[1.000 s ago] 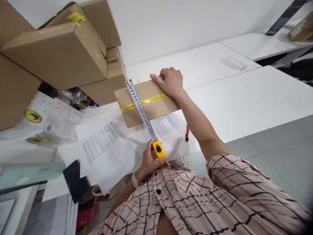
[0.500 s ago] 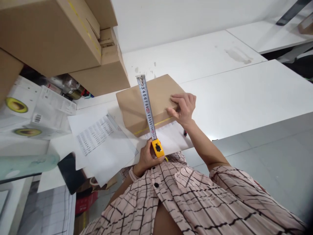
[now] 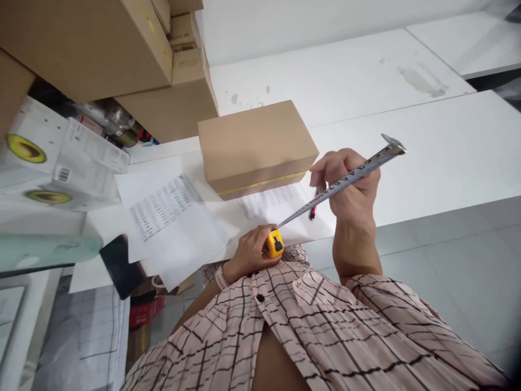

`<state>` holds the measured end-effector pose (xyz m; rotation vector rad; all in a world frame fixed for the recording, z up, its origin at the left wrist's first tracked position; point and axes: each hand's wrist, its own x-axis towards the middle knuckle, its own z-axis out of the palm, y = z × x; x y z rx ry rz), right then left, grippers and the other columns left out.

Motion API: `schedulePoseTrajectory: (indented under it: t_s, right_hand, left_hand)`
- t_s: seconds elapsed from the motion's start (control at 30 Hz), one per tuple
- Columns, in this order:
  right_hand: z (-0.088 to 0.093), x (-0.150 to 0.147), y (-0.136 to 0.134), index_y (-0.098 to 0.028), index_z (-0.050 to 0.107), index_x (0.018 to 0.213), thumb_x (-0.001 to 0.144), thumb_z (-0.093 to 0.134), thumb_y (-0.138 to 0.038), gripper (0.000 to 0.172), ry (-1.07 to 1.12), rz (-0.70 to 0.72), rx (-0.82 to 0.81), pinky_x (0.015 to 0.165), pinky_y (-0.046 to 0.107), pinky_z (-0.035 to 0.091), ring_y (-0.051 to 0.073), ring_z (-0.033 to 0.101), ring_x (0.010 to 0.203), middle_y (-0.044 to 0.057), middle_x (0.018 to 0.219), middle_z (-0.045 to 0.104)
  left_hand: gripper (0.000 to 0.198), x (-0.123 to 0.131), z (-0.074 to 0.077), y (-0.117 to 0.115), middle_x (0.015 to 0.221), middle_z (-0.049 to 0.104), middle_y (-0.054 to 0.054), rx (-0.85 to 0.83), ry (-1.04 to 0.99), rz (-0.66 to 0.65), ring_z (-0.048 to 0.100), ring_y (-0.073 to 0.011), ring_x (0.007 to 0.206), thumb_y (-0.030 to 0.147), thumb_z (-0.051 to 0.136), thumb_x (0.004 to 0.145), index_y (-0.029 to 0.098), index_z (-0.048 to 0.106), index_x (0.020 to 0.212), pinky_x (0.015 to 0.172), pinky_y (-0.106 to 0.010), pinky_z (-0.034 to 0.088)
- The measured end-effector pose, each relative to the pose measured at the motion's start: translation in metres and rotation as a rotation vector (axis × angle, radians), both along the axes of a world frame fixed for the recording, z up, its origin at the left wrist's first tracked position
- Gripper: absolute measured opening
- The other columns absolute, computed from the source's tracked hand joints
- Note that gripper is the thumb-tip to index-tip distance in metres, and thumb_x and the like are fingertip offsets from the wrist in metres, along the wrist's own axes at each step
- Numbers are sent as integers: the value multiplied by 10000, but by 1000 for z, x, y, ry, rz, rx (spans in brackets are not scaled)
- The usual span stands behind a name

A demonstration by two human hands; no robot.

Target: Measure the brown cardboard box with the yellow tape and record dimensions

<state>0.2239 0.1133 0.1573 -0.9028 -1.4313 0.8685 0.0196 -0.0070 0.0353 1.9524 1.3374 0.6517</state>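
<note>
Clamped shut, the left hand [image 3: 248,254] grips the case of a yellow pocket tape measure [image 3: 274,243] at the near edge of the white table [image 3: 427,157], just in front of the plain brown cardboard box [image 3: 254,141]. Its silvery numbered blade [image 3: 301,212] slants up and rightward, clear of the box, ending in a metal hook [image 3: 393,144] well to the box's right. The right hand [image 3: 352,190] is curled just right of the box with the blade crossing its fingers; whether it pinches the blade I cannot tell.

Left of the box lie white cartons printed with avocados [image 3: 61,163], then printed paper sheets [image 3: 163,209] reaching under the box's near side. A red pen [image 3: 312,212] lies just beside its right front corner.
</note>
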Motion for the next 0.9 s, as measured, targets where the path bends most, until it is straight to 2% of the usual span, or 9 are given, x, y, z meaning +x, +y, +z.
schedulePoseTrajectory:
  t_s: [0.13, 0.2, 0.33, 0.4, 0.53, 0.6, 0.67, 0.8, 0.9]
  right_hand:
    - [-6, 8, -18, -320, 637, 779, 937, 419, -797, 548, 54, 60, -60, 409, 376, 419, 185, 516, 451, 20, 621, 615]
    - [-4, 14, -27, -352, 669, 821, 929, 367, -824, 571, 83, 35, -47, 397, 392, 415, 197, 527, 442, 25, 621, 639]
    - [0, 24, -39, -419, 727, 791, 880, 686, -627, 230, 16, -144, 120, 423, 428, 422, 232, 601, 519, 23, 696, 715]
    - [-6, 24, -40, -435, 755, 781, 875, 738, -526, 133, -54, -161, 124, 444, 446, 433, 251, 628, 550, 18, 702, 733]
    - [-42, 7, -45, -402, 783, 760, 854, 785, -448, 105, -165, -2, 9, 519, 468, 529, 248, 685, 595, -2, 744, 767]
    - [-66, -9, -54, -387, 782, 766, 887, 750, -440, 136, -207, 107, -47, 581, 471, 582, 245, 719, 660, -2, 797, 783]
    - [-87, -21, -66, -357, 775, 788, 920, 707, -435, 168, -242, 137, -63, 584, 450, 588, 240, 716, 688, 19, 811, 777]
    - [-110, -23, -75, -260, 719, 800, 952, 670, -406, 216, -294, 0, -38, 586, 366, 532, 194, 642, 664, 41, 763, 717]
    - [-119, -4, -59, -226, 632, 768, 992, 587, -428, 305, -370, -301, -93, 598, 317, 476, 156, 574, 639, 20, 728, 648]
  left_hand:
    - [715, -1, -2, -1, 1333, 670, -106, 0, 13, -16, 680, -298, 1186, 380, 770, 766, 239, 507, 1416, 1041, -412, 534]
    - [713, -1, -3, -1, 1330, 669, -110, 2, 18, -23, 679, -301, 1183, 386, 768, 772, 231, 509, 1418, 1036, -417, 534]
    - [713, 0, -3, 0, 1323, 672, -112, -20, 3, -34, 679, -310, 1168, 389, 776, 775, 229, 518, 1420, 1030, -443, 535]
    - [782, -1, -3, -1, 1345, 666, -108, -74, -25, -1, 671, -316, 1193, 402, 809, 748, 238, 493, 1444, 1055, -457, 525]
    - [951, -4, -4, -7, 1391, 647, -121, -183, -124, 157, 660, -318, 1238, 423, 859, 708, 226, 389, 1511, 1079, -462, 522]
    - [977, -6, -6, -10, 1406, 637, -134, -159, -175, 214, 651, -320, 1262, 408, 864, 704, 216, 361, 1518, 1089, -469, 519]
    - [991, -8, -9, -14, 1396, 643, -141, -110, -195, 231, 652, -323, 1264, 401, 878, 686, 211, 360, 1510, 1089, -479, 523]
    - [941, -16, -14, -19, 1345, 663, -143, 29, -140, 265, 692, -314, 1195, 435, 879, 710, 208, 394, 1484, 1024, -464, 577]
    - [928, -31, -5, -8, 1331, 642, -158, 316, -94, 344, 703, -314, 1173, 491, 870, 736, 180, 400, 1473, 987, -442, 600]
